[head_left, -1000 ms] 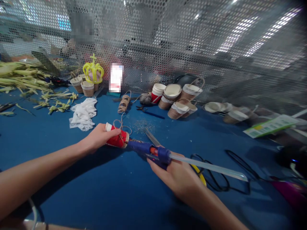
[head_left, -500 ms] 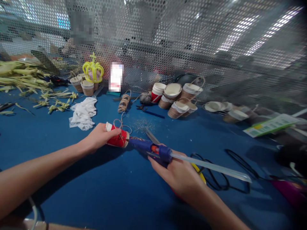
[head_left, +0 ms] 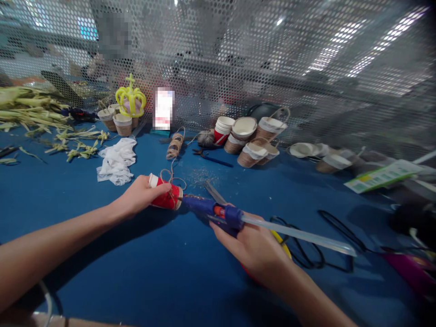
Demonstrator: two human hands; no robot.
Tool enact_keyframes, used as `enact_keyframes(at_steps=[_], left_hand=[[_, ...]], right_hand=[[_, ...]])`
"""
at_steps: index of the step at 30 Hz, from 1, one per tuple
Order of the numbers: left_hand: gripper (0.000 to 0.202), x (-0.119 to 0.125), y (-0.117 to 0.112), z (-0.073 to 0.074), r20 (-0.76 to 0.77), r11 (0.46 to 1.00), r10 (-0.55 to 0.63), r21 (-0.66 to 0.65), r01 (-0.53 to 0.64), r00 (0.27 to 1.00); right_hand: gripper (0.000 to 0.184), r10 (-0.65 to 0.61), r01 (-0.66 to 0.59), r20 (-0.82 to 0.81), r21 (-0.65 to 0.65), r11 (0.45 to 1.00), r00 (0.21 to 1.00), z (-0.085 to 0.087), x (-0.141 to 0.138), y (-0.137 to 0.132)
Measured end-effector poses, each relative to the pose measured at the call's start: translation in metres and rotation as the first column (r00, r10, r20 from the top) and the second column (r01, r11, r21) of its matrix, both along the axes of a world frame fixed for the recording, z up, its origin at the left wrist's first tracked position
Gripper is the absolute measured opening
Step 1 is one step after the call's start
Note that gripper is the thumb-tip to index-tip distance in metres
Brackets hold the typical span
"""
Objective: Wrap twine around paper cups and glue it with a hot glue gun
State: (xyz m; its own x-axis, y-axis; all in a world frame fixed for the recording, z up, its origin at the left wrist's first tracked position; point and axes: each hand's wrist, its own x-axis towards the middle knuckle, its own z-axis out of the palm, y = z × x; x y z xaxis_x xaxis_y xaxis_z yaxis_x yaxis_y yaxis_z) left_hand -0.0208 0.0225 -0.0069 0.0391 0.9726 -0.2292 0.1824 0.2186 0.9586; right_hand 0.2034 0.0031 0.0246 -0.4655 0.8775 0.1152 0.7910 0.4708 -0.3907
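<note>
My left hand [head_left: 138,196] is wrapped round a red paper cup [head_left: 168,199] lying on its side on the blue table [head_left: 102,254], with brown twine [head_left: 173,175] looped at its base. My right hand [head_left: 254,247] grips a blue hot glue gun [head_left: 213,210]. The gun's nozzle points left and touches the cup's bottom end. A clear glue stick [head_left: 299,236] juts out of the back of the gun to the right.
Twine-wrapped cups [head_left: 254,136] and a twine spool [head_left: 175,146] stand near the perforated metal screen [head_left: 238,54]. White cloth [head_left: 116,160], green leaf strips [head_left: 34,113] and a yellow crown [head_left: 131,100] lie left. Black cables [head_left: 320,245] trail right. A person sits behind the screen.
Both hands hold nearly the same pose; the glue gun stays at the cup's base. The view has shifted slightly.
</note>
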Motion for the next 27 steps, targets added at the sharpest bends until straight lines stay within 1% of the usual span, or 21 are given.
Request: enact_keyframes(at_steps=[3, 8, 11, 17, 19, 23, 27], left_hand=[[0.029, 0.0007, -0.0005, 0.0012, -0.037, 1.0, 0.014, -0.006, -0.015, 0.999], [0.031, 0.0016, -0.0019, 0.0032, -0.004, 0.999, -0.035, -0.009, 0.035, 0.999], [0.03, 0.0006, -0.0026, 0.0016, 0.001, 0.999, -0.039, 0.003, 0.039, 0.999], [0.03, -0.0019, -0.0036, -0.0024, 0.01, 0.995, -0.083, 0.058, 0.083, 0.996], [0.029, -0.0022, -0.0038, -0.0035, -0.019, 0.993, -0.081, 0.085, 0.082, 0.997], [0.034, -0.002, -0.004, -0.0056, -0.133, 0.991, -0.045, 0.118, 0.061, 0.99], [0.037, -0.0017, -0.005, -0.0066, -0.167, 0.99, -0.053, 0.123, 0.075, 0.985]], right_hand=[[0.013, -0.03, 0.03, -0.009, -0.008, 1.0, 1.0, 0.0009, -0.0005, 0.0002], [0.012, -0.052, 0.052, -0.021, -0.016, 0.999, 0.998, 0.0048, -0.0034, -0.0015], [0.012, -0.062, 0.061, -0.024, -0.033, 0.998, 0.998, 0.0051, -0.0035, -0.0001], [0.016, -0.151, 0.145, -0.045, -0.108, 0.983, 0.988, 0.0025, -0.0018, 0.0026], [0.017, -0.164, 0.157, -0.056, -0.112, 0.981, 0.985, 0.003, -0.0025, 0.0027], [0.018, -0.161, 0.15, -0.088, -0.119, 0.981, 0.983, 0.0053, -0.0053, 0.0043], [0.018, -0.161, 0.145, -0.089, -0.169, 0.975, 0.983, 0.0066, -0.0076, 0.0076]])
